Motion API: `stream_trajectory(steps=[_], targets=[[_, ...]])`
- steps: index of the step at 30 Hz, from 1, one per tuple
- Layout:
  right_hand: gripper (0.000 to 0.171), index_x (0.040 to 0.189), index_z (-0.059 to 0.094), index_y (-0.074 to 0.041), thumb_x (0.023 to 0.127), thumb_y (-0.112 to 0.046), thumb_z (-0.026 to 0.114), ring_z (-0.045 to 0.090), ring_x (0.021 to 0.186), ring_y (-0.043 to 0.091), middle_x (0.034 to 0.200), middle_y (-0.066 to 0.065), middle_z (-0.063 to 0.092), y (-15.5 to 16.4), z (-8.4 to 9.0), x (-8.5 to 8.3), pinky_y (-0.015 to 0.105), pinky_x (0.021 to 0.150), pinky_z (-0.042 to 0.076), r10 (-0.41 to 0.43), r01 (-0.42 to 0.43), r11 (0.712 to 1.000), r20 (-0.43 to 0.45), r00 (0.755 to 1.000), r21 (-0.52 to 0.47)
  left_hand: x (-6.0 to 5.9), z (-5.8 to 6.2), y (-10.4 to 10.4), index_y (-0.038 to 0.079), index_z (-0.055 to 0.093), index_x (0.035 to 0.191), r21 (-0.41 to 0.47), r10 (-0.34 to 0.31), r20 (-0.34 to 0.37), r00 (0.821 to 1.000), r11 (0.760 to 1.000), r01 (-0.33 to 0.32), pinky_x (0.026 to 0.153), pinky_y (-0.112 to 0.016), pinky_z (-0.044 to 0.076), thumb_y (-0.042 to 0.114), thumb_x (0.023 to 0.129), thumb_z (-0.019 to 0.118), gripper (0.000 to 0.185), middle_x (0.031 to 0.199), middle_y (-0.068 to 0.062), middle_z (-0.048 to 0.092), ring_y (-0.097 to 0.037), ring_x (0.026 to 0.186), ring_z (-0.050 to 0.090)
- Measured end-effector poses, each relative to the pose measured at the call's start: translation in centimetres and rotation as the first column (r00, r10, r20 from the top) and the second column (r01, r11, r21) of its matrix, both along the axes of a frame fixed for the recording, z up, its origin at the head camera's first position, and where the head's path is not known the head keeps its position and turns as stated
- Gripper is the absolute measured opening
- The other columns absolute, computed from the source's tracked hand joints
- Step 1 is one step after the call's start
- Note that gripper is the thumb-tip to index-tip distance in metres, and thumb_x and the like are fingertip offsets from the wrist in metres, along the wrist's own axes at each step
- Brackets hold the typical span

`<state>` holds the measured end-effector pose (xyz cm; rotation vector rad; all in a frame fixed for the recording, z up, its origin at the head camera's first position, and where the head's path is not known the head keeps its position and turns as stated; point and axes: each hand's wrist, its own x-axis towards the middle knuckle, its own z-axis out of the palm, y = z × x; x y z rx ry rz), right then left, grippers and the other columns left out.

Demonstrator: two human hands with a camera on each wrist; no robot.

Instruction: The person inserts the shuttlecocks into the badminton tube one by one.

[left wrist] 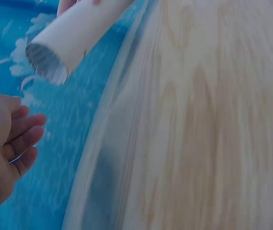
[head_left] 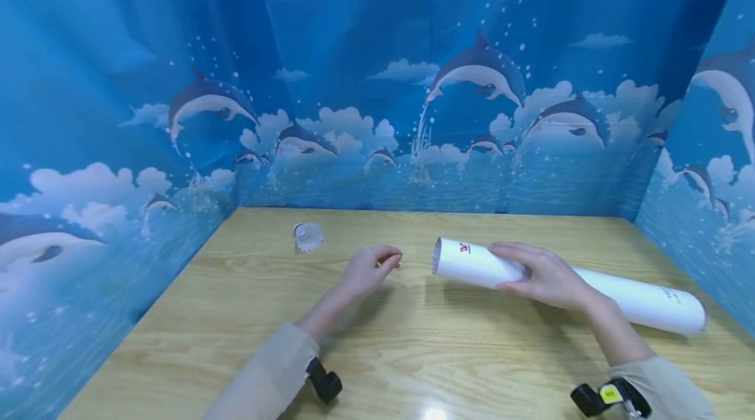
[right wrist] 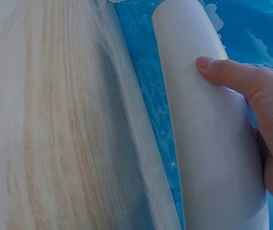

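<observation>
A long white tube (head_left: 566,282), smooth matte cardboard with a small red mark near its mouth, lies on its side toward the right of a pale wooden table (head_left: 413,354) with visible grain. Its open end faces left, and the left wrist view shows a dark, ribbed inside. The right hand (head_left: 545,276) grips the tube near that open end, fingers curled over the top and the thumb pressed flat on its rounded side. The left hand (head_left: 371,269) hovers just left of the opening, apart from the tube, fingers loosely curled and holding nothing. Farther back on the left lies a white feathered shuttlecock (head_left: 308,236), well apart from both hands. Glossy blue sheeting (head_left: 354,79) printed with dolphins and clouds walls the table on three sides.
</observation>
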<state>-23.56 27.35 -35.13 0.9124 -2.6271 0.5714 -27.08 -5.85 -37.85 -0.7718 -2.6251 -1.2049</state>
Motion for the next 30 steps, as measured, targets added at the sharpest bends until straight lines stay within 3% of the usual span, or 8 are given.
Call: stream_trajectory(steps=[6, 11, 20, 30], targets=[[0.064, 0.128, 0.055, -0.009, 0.071, -0.025, 0.081, 0.054, 0.109, 0.039, 0.127, 0.016, 0.054, 0.1, 0.0, 0.1, 0.057, 0.082, 0.045, -0.006, 0.006, 1.0, -0.003, 1.0, 0.002, -1.1, -0.2, -2.6, 0.002, 0.065, 0.108, 0.001, 0.097, 0.003, 0.995, 0.995, -0.097, 0.066, -0.027, 0.049, 0.019, 0.092, 0.058, 0.024, 0.092, -0.004, 0.067, -0.015, 0.08, 0.059], [0.065, 0.129, 0.054, -0.009, 0.072, -0.026, 0.08, 0.052, 0.11, 0.04, 0.128, 0.016, 0.053, 0.2, 0.0, 0.1, 0.058, 0.082, 0.044, -0.014, 0.014, 1.0, 0.014, 1.0, 0.004, -1.9, 0.2, -5.0, 0.004, 0.066, 0.109, 0.003, 0.193, -0.006, 0.981, 0.981, -0.193, 0.068, -0.031, 0.049, 0.022, 0.092, 0.059, 0.026, 0.091, -0.003, 0.068, -0.016, 0.08, 0.06], [0.065, 0.129, 0.054, -0.01, 0.072, -0.027, 0.08, 0.053, 0.109, 0.039, 0.128, 0.015, 0.054, 0.3, -0.1, -0.2, 0.057, 0.081, 0.045, -0.003, 0.003, 1.0, 0.0, 1.0, 0.003, -3.6, 0.8, -9.4, 0.0, 0.062, 0.114, 0.029, 0.342, 0.003, 0.94, 0.939, -0.342, 0.078, -0.04, 0.047, 0.021, 0.092, 0.058, 0.031, 0.098, -0.012, 0.065, -0.026, 0.09, 0.058], [0.064, 0.127, 0.055, -0.01, 0.07, -0.026, 0.081, 0.054, 0.109, 0.038, 0.126, 0.014, 0.055, 0.2, -0.5, -0.3, 0.057, 0.082, 0.045, 0.011, -0.012, 1.0, -0.028, 1.0, -0.002, -5.1, 0.4, -13.1, -0.004, 0.059, 0.117, 0.042, 0.461, -0.001, 0.887, 0.887, -0.46, 0.075, -0.041, 0.046, 0.008, 0.09, 0.056, 0.03, 0.104, -0.02, 0.064, -0.03, 0.089, 0.058]])
